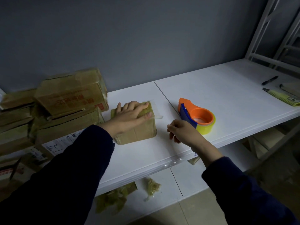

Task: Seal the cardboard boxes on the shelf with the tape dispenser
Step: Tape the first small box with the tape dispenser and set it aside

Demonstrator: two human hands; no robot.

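Left hand [129, 116] lies flat on top of the small cardboard box [138, 133], fingers straight, pressing down, gripping nothing. The box sits on the white shelf [227, 98], left of its centre seam [165, 96] and back from the front edge, just beside the stacked boxes [71, 95] at the left end. A loose tape end [156, 116] sticks out past the box's far right corner. Right hand [181, 132] is right by the tape dispenser [201, 117], fingers loosely curled; can't tell if it has hold of it. The step looks like smoothing tape down. To do it well, keep the palm weight on the box so it doesn't slide, then fold that overhang down the side and rub it flat, no bubbles. There is open room to the right of the seam for the dispenser. The pen [270, 80] and yellow cutter [282, 96] are well apart at the right end. Leftward is tight against the stack. Tape scraps [152, 186] lie on the lower shelf.
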